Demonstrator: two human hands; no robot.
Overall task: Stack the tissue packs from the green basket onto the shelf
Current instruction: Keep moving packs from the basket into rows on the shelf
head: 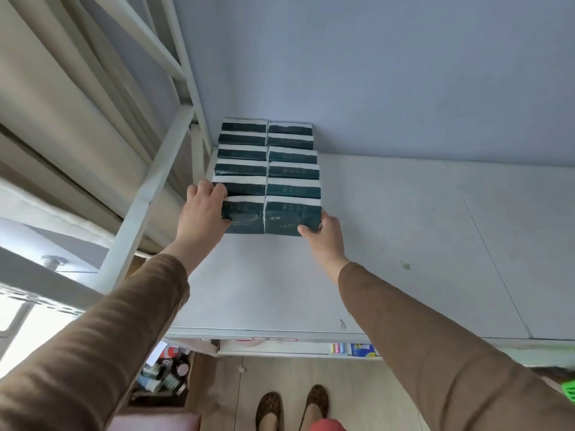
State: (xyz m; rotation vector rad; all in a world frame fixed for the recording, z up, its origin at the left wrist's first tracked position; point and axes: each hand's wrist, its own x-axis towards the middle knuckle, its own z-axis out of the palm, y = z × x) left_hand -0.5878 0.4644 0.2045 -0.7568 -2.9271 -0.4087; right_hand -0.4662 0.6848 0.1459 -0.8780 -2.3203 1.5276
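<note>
The left hand (203, 209) lies at the 9 o'clock side of the nearest left tissue pack (244, 217), fingers curled over its top edge and thumb along its side, gripping it. The right hand (320, 236) pinches the 5 o'clock corner of the nearest right tissue pack (292, 215), thumb on the front face and fingers behind. Both arms wear brown sleeves (435, 346).

Outward toward 12 o'clock, the tissue packs (267, 157) stand in two touching columns, six rows deep, running back to the pale wall (373, 73). They sit on the white shelf (404, 244), in its far left corner beside a white metal frame (149, 194). Each pack is dark teal with a white strip along its top.

At 4 o'clock, at the picture's edge, a sliver of the green basket (568, 391) shows; its contents cannot be seen.
</note>
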